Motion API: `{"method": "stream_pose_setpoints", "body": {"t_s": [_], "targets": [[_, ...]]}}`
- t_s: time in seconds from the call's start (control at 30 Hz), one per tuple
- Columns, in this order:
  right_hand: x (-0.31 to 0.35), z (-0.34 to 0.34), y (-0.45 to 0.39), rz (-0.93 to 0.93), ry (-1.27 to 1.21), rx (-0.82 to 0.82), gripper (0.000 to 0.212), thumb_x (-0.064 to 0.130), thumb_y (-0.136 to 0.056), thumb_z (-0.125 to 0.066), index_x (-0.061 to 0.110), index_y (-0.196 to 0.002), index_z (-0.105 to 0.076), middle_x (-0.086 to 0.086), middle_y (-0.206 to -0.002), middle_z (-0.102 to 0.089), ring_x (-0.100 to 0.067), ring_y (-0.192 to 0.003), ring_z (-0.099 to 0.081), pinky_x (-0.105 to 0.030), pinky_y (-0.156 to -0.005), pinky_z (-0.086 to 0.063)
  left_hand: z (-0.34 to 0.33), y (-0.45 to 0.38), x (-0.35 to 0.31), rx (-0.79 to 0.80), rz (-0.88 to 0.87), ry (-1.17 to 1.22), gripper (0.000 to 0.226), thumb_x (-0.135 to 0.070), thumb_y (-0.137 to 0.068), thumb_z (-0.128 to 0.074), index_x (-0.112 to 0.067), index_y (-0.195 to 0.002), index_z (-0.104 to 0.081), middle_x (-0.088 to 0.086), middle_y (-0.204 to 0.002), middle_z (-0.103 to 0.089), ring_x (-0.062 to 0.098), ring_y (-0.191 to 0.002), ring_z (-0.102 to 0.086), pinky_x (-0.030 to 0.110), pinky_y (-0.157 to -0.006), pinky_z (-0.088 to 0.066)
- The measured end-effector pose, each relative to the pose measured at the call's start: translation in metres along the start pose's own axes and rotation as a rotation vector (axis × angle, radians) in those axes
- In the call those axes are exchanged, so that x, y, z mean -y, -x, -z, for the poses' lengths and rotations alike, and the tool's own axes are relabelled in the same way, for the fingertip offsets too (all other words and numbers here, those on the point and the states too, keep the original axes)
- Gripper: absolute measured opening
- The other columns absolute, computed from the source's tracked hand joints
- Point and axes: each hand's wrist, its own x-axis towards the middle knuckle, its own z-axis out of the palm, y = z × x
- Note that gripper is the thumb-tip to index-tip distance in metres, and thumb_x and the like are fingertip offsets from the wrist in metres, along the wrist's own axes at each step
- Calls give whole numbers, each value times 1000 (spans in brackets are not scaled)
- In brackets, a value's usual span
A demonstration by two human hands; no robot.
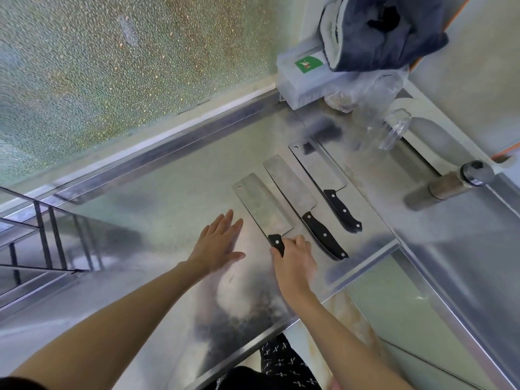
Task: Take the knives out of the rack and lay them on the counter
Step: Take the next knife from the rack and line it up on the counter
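Observation:
Three black-handled cleavers lie side by side on the steel counter [157, 198]. The left cleaver [260, 205] has its blade flat on the counter, and my right hand [294, 258] is shut around its handle. The middle cleaver [292, 187] and the right cleaver [320, 167] lie untouched, handles pointing toward me. My left hand [218, 242] rests flat and open on the counter just left of the left cleaver. A dark metal rack [42, 237] stands at the far left; no knives show in it.
A frosted window runs behind the counter. At the back right sit a white plastic box [302, 80], a dark folded towel [385, 32] and clear glassware [394, 130]. A metal cylinder [450, 184] lies at the right. The counter's front edge is close to my body.

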Motion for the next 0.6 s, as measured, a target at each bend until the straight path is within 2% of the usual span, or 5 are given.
{"method": "stream_pose_setpoints", "body": {"t_s": [0.1, 0.27, 0.37, 0.43, 0.6], "targets": [[-1, -3, 0, 16, 17, -29, 33, 32, -88, -54, 12, -114, -58, -7, -113, -57, -23, -105, -48, -33, -82, -42, 0, 0, -1, -1, 2, 4, 83, -54, -83, -50, -23, -147, -6, 8, -159, 7, 27, -147, 4, 46, -120, -12], [-1, -2, -3, 38, 121, -4, 32, 36, -88, -54, 13, -111, -53, -7, -114, -58, -25, -106, -48, -34, -86, -38, 3, 0, -1, 2, 3, 19, 81, -49, -85, -52, -23, -147, -7, 7, -159, 6, 26, -147, 3, 45, -120, -12], [2, 6, -6, 68, 216, 29, 41, 44, -85, -54, 13, -112, -51, -8, -115, -55, -25, -108, -47, -35, -89, -39, 11, 3, 1, 13, 20, 89, 81, -51, -83, -54, -20, -146, -14, 7, -160, -2, 27, -146, -6, 43, -119, -17], [10, 15, -10, 121, 200, 35, 44, 46, -84, -56, 12, -111, -51, -9, -115, -53, -26, -109, -46, -35, -90, -40, 22, 9, 5, -28, 48, 171, 80, -48, -82, -59, -18, -145, -20, 6, -159, -10, 26, -145, -15, 41, -117, -21], [71, 50, -27, 394, 30, 130, 41, 31, -86, -56, 8, -119, -48, -13, -124, -47, -30, -114, -44, -38, -97, -39, 76, 54, 29, -243, 108, 251, 69, -37, -84, -60, -16, -142, -30, 7, -155, -25, 24, -140, -29, 37, -115, -24]]}}
